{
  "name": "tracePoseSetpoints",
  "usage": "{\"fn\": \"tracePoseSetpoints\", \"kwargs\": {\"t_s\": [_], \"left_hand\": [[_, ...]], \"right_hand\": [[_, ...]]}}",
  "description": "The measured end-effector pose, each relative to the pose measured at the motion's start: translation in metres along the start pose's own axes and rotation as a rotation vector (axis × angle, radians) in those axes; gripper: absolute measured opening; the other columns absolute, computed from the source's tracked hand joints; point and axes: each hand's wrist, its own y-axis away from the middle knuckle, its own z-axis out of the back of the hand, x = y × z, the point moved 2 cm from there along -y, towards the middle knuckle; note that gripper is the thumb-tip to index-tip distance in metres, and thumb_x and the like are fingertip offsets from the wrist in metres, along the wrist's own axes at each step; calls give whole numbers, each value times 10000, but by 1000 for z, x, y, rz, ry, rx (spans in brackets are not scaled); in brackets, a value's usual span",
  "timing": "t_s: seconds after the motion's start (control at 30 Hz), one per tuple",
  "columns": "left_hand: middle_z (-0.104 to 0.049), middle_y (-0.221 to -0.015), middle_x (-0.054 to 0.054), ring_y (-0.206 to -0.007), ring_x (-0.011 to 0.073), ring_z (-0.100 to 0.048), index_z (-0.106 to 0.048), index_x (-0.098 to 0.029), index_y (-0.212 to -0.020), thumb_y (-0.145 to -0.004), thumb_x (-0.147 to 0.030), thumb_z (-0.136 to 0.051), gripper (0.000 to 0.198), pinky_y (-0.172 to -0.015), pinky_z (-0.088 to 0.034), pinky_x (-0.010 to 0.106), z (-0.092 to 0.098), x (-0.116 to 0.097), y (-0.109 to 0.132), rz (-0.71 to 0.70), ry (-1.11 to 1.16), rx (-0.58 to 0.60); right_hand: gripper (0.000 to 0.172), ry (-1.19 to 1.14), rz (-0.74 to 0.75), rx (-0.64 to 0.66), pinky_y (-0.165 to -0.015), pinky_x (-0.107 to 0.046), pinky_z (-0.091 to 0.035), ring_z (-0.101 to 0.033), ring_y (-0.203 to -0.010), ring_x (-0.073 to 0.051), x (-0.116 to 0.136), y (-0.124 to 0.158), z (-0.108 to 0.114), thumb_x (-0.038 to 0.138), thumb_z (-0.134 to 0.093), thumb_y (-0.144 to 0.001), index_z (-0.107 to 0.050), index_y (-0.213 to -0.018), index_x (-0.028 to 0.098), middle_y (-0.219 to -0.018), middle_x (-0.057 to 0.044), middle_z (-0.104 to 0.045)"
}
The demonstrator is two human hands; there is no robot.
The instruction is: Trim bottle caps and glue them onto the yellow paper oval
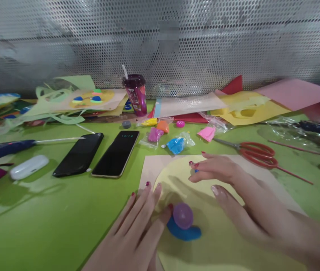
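Observation:
My left hand rests with fingers stretched over the edge of a pale sheet bearing a large yellow round piece of paper. Its thumb touches or nearly touches a round purple piece, which looks like a small cap. Beneath that piece lies a curved strip of blue clay on the yellow paper. My right hand is above the sheet's right side, fingers bent and thumb apart. A tiny blue spot shows at its fingertips; I cannot tell whether it is clay.
Past the sheet are clay packets in blue, purple and pink. Red-handled scissors lie right. Two phones, a white case and a glue gun are left. A purple cup stands behind, among papers.

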Motion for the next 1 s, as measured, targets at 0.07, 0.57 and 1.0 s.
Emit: {"fn": "tracePoseSetpoints", "kwargs": {"t_s": [0.07, 0.57, 1.0], "left_hand": [[-327, -1417, 110, -1291, 284, -301, -364, -171, -1311, -731, -86, -413, 589, -977, -411, 402, 2, 0, 0, 15, -5, 28], [-180, -1469, 62, -1342, 226, -151, -56, -144, -1415, -842, -127, -361, 649, -1018, -351, 373, 21, -10, -3, 92, 91, 85], [-382, -1395, 44, -1343, 223, -189, -351, -157, -1321, -855, -221, -408, 473, -1102, -169, 470, 45, -8, -79, -442, 175, 33]], "right_hand": [[241, -7, -2, -23, -802, -312, -519, -620, -892, -172, 0, 1, 1, 147, -403, -832, -467, -1055, 213, -893, -48, -668], [262, 200, -457, -322, -552, -279, -463, -597, -822, -176, -65, 0, 34, 270, -321, -906, -424, -1138, 210, -1048, -68, -610], [204, 453, -546, 369, -736, -334, -488, -578, -821, -142, -153, 24, 46, 332, -486, -885, -581, -974, 175, -989, -44, -597]]}}
